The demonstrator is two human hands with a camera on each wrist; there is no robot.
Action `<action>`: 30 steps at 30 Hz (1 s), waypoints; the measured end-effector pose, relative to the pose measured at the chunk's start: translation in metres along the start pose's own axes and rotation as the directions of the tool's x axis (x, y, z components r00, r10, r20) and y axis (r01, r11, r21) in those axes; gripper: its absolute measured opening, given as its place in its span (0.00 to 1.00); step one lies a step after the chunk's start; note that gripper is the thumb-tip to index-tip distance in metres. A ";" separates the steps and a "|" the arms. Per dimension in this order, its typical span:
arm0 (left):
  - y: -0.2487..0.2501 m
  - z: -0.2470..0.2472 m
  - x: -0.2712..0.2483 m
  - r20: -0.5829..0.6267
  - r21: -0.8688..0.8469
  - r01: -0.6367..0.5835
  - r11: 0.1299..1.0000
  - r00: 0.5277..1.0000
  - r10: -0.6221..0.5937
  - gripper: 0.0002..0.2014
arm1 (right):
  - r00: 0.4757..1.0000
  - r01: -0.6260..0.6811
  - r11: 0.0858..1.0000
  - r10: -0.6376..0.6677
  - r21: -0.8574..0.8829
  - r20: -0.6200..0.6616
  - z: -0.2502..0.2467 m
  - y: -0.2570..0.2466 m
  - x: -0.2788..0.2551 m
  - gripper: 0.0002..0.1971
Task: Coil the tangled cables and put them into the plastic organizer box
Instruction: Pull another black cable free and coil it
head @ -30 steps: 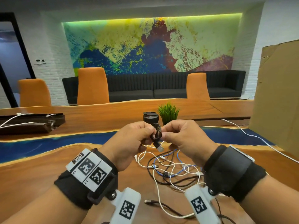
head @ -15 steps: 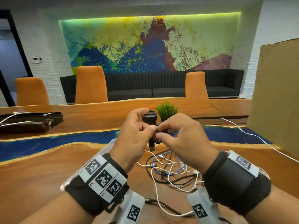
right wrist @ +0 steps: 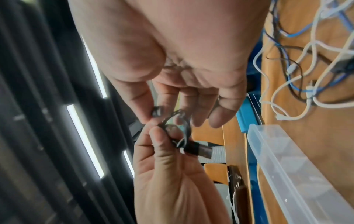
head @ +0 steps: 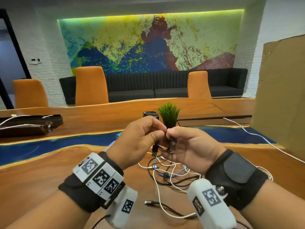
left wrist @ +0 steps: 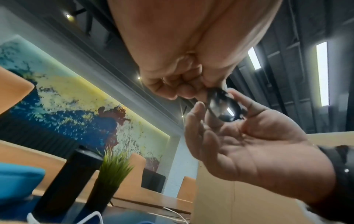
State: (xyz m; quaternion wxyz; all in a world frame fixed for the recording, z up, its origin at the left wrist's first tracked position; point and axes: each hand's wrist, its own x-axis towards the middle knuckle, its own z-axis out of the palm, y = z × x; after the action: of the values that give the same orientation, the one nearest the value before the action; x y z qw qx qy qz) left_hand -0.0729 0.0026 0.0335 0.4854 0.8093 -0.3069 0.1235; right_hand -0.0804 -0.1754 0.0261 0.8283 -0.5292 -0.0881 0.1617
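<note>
Both hands are up at chest height over the wooden table (head: 33, 187), working one short black cable (head: 166, 146) between them. The left hand (head: 138, 142) pinches the little coil with thumb and forefinger; the right hand (head: 193, 151) pinches the other side of it, its remaining fingers loose, and the plug hangs down at six o'clock of the coil.

The coil looks small and springy, so I'd judge the main risk is a loop popping free if either pinch slackens while the end is being tucked. That would undo the winding.

The tangle of white, blue and black cables (head: 171, 172) lies on the table right below the hands, well apart from them. A dangling plug could snag it on the way down.

The clear plastic box (right wrist: 291, 174) sits at about nine o'clock from the tangle, mostly hidden behind the left wrist in the head view. The path toward it seems open; the small plant (head: 169, 114) and dark cup (head: 151, 114) stand at twelve o'clock, farther back.
</note>
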 end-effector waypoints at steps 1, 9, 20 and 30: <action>0.001 -0.001 0.002 0.031 0.039 -0.013 0.999 0.999 0.011 0.09 | 1.000 -0.021 0.998 0.021 0.058 0.001 -0.002 0.000 0.000 0.05; -0.001 -0.005 0.006 0.272 -0.100 0.081 0.992 0.961 -0.051 0.17 | 0.946 0.192 0.854 -0.292 -0.483 -0.140 -0.015 -0.005 -0.004 0.04; -0.008 0.012 0.012 0.152 -0.176 0.094 0.980 0.986 -0.068 0.15 | 0.831 0.311 0.448 -0.556 -0.838 0.011 -0.024 -0.027 -0.022 0.05; -0.011 0.012 0.010 0.168 -0.271 0.119 0.955 0.983 -0.075 0.14 | 0.951 0.169 0.833 -0.277 -0.527 -0.134 -0.020 -0.010 -0.014 0.05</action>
State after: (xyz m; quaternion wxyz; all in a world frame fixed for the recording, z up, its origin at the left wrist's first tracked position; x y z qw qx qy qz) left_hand -0.0596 -0.0077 0.0245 0.5748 0.7538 -0.3182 -0.0086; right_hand -0.0859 -0.2010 0.0272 0.6766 -0.7287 -0.1033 -0.0209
